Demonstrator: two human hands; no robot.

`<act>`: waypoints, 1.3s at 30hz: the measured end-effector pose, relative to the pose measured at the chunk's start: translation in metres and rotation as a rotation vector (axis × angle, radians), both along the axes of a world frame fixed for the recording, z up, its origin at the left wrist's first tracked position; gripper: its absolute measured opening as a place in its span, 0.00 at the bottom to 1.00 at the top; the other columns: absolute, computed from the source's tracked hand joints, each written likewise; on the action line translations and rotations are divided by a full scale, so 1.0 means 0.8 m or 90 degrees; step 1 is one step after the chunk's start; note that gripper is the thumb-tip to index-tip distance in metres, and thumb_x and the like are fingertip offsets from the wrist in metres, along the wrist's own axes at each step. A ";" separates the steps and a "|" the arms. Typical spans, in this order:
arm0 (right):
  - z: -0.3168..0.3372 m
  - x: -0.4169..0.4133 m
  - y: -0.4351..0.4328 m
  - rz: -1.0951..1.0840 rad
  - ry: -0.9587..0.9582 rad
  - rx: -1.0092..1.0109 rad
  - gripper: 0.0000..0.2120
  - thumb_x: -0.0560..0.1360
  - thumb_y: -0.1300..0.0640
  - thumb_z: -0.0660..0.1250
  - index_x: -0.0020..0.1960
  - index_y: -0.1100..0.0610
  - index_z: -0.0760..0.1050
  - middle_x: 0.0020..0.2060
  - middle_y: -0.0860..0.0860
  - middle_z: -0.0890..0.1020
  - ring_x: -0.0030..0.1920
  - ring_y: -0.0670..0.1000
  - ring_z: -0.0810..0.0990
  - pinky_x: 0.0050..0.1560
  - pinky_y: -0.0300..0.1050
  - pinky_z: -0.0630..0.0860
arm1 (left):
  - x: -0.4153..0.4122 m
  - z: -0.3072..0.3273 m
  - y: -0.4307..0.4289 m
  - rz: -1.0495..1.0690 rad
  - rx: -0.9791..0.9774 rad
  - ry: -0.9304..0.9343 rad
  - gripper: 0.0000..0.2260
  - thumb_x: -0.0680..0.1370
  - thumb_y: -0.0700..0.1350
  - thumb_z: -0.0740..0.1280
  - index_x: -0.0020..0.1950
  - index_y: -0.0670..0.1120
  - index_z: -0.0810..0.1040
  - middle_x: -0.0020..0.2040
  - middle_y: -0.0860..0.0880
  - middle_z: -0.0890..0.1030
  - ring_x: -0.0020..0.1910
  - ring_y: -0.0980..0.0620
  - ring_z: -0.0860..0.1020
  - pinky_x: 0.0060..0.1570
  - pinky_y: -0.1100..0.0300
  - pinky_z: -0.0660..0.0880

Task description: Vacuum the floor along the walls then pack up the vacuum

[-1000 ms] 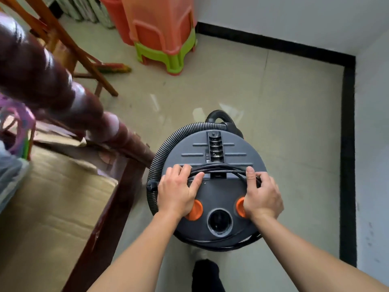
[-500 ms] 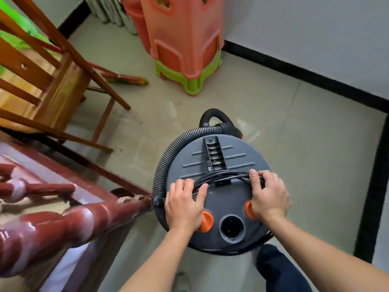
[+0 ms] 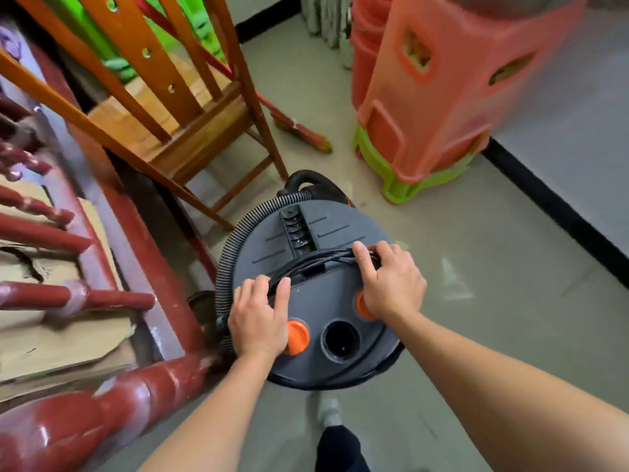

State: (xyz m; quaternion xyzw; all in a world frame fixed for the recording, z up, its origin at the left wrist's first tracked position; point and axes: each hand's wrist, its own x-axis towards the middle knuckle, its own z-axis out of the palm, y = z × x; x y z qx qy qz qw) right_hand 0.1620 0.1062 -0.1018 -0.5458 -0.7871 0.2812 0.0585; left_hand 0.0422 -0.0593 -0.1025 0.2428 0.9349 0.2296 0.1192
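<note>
– Count is wanted, thing by thing.

– One vacuum (image 3: 316, 369) is seen, stood on the floor (image 3: 476, 335) at the middle of the view. Two orange caps (image 3: 297, 337) are set in its grey lid (image 3: 340, 229), with one round port (image 3: 341, 339) between them. One ribbed hose (image 3: 226, 267) is wound round its 9 o'clock side. One black cord (image 3: 326, 258) is bundled across the lid.

– Hands?

– Two are counted. The left hand (image 3: 257, 318) is laid on the lid at 8 o'clock, its fingers straight, with the cord passing under them. The right hand (image 3: 391, 284) is curled over the cord at 3 o'clock.

– Containers, and what is held in them?

– The port is seen only as a dark hole. Orange stools (image 3: 442, 97) are nested on one green stool (image 3: 405, 187) at 1 o'clock of the vacuum; the orange ones cannot be counted.

– What else is seen?

– One wooden chair (image 3: 190, 131) is seen at 11 o'clock and one broom (image 3: 303, 132) at 12. A red railing (image 3: 102, 296) backed by cardboard (image 3: 51, 342) is seen at 9. A black skirting (image 3: 561, 216) is run along the wall (image 3: 578, 131) at 3.
</note>
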 end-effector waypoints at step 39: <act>0.082 -0.266 0.230 0.272 -0.083 -0.109 0.20 0.79 0.40 0.60 0.63 0.52 0.75 0.59 0.54 0.78 0.62 0.57 0.74 0.59 0.51 0.71 | -0.238 0.039 0.205 0.089 -0.354 -0.115 0.25 0.81 0.62 0.43 0.69 0.49 0.63 0.66 0.44 0.71 0.67 0.43 0.67 0.62 0.43 0.64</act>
